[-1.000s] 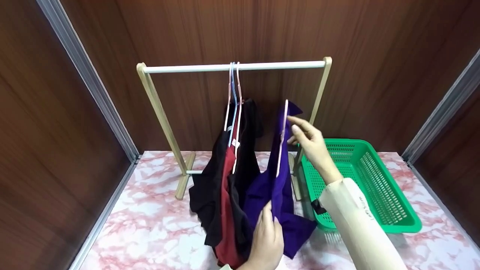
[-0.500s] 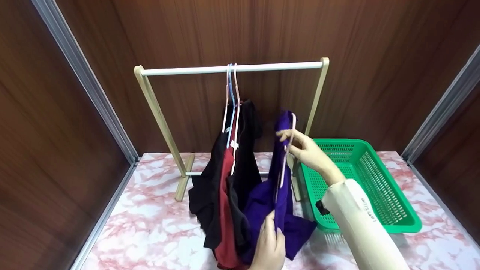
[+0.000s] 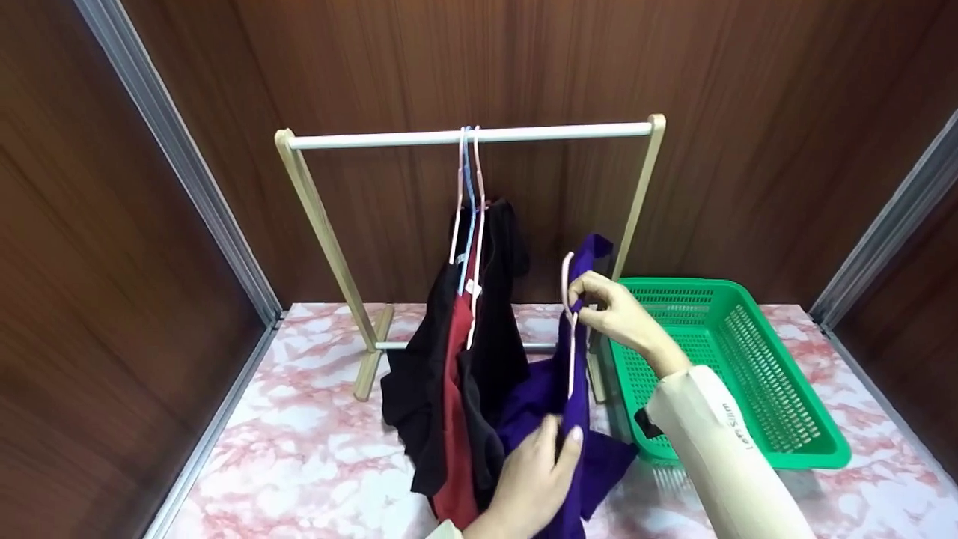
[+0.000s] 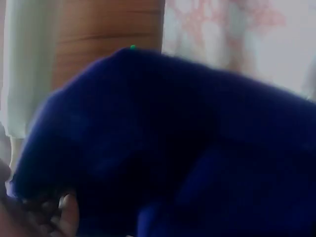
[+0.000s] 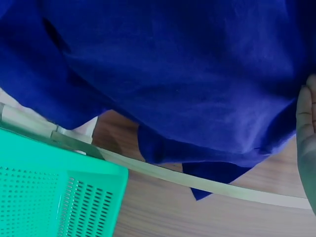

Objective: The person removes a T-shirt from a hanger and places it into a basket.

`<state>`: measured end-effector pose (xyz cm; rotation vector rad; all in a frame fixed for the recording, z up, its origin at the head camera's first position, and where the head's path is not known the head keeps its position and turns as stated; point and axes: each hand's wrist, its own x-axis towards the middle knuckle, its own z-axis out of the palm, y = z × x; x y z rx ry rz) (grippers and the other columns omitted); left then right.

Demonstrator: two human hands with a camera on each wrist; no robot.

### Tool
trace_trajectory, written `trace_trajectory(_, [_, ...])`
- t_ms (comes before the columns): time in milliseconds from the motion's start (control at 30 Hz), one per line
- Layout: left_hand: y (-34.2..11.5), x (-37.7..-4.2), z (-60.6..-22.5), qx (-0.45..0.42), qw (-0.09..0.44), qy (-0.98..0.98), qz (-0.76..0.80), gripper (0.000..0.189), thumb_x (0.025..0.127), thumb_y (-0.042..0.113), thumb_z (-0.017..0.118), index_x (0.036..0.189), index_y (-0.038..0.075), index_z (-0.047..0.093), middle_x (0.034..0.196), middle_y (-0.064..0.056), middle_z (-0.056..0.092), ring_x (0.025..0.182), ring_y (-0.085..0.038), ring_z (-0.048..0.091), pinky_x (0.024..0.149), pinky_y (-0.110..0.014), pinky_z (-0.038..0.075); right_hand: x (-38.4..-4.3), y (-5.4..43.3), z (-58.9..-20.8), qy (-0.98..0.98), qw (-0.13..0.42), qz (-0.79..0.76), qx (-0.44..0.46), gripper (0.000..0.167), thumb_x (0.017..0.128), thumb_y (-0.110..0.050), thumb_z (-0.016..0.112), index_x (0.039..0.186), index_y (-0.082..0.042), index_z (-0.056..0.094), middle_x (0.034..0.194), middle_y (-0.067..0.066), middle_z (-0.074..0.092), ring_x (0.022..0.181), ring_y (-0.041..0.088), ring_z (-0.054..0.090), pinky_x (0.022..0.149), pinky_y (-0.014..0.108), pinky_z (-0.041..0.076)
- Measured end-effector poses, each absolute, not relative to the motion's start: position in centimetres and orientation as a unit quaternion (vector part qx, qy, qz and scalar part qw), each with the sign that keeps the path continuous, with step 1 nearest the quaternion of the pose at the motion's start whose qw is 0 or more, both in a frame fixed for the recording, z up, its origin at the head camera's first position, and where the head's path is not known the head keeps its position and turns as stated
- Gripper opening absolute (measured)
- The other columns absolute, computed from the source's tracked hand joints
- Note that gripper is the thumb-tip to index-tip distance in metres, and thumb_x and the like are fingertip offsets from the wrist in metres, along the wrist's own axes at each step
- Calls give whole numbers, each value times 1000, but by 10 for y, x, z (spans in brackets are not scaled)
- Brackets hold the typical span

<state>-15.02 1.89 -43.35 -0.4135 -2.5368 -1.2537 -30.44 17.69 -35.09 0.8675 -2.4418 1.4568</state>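
A purple shirt on a pale pink hanger is held right of the rack's hanging clothes, its hook off the rail. My right hand pinches the shirt at its neck opening, beside the base of the hook. Lower down, my left hand grips the shirt's near part, thumb on the cloth. In the left wrist view, dark blue-looking cloth covers most of the picture, with blurred fingers at its corner. The right wrist view has the shirt spread wide, the right hand at the edge.
A wooden rack with a white rail carries black and red garments on hangers. To the right stands a green perforated basket. Brown panels enclose the marbled table.
The hanger and shirt top have come down. My right hand, earlier loose beside the hanger, has lowered and now pinches the cloth by the hook. My left hand has shifted slightly right.
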Motion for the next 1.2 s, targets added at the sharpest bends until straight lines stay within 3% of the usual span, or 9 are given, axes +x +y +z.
trace_trajectory(133, [22,-159,-423,-123,141,-861,-472,39,100,37,44,127,9,52,112,-3,66,99,-17,62,84,-33,50,-305,178,-353,-819,71,480,307,9,73,7,53,78,1,58,83,-3,50,77,9,49,68,17,41])
trace_trajectory(300, [24,-173,-412,-131,131,-794,-579,41,99,28,50,133,4,50,110,-6,64,89,-9,58,80,-23,50,-302,176,-355,-820,46,478,312,11,72,6,51,78,0,59,83,0,49,75,8,49,63,18,41])
trace_trajectory(567, [26,-187,-403,-121,136,-743,-644,34,95,17,57,125,2,60,96,-10,65,71,-3,57,67,-17,50,-302,172,-358,-822,32,469,322,15,73,9,52,81,0,59,85,1,52,73,6,49,62,17,40])
trace_trajectory(800, [22,-193,-397,-105,122,-738,-656,30,93,19,61,120,4,61,83,-10,64,52,2,48,46,-17,46,-304,174,-358,-811,20,480,333,15,80,6,58,92,2,66,104,14,63,80,5,55,62,16,44])
trace_trajectory(1000, [20,-197,-393,-108,115,-724,-671,21,94,14,59,113,5,60,83,-12,63,54,0,49,45,-17,46,-306,177,-358,-797,10,503,335,18,87,0,64,102,7,69,119,27,62,67,-1,57,56,14,47])
trace_trajectory(1200, [19,-198,-394,-118,123,-716,-677,22,93,16,61,113,7,60,79,-11,60,52,-1,47,44,-16,44,-307,177,-359,-791,43,504,344,19,85,-1,65,99,10,69,112,30,64,82,-5,61,58,12,47])
